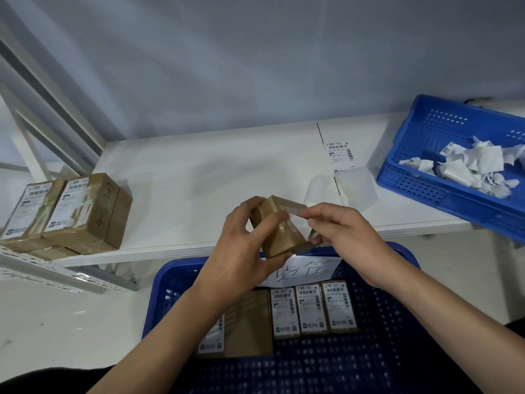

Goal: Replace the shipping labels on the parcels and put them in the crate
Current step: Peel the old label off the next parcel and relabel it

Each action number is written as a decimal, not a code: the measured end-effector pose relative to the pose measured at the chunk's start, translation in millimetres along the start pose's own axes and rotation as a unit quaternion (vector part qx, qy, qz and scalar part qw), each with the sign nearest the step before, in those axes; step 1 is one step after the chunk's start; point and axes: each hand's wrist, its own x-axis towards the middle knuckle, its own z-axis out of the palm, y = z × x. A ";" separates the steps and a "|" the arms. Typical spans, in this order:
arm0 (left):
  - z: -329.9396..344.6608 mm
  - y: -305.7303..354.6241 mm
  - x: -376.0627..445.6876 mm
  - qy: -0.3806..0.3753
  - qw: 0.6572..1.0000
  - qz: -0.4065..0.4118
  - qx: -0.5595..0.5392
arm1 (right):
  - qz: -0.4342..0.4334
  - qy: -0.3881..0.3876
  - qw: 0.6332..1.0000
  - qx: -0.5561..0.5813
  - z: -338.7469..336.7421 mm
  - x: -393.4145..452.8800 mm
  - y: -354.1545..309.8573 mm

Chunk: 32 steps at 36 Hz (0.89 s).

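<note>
Parcels [71, 211] lie left on the table [199, 172], scrap bin [426, 177] right.

Brown parcels [76, 211] with white barcode labels sit near perforated blue crates [443, 177] (white scraps inside).

Single head cam, wide-angle, looking forward and down from close above the white shelf [199, 172]; it's taking in the near blue crate [383, 322] below and the grey wall [255, 52] behind. No second view.
</note>
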 end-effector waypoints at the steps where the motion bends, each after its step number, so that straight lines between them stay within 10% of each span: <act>1: 0.2 -0.1 -0.1 0.000 1.000 0.002 0.002 | -0.005 -0.005 1.000 -0.006 -0.1 -0.3 -0.4; 32: -1.1 6.7 3.4 -0.035 0.997 0.028 0.065 | -0.071 0.053 0.992 -0.084 1.9 3.4 8.1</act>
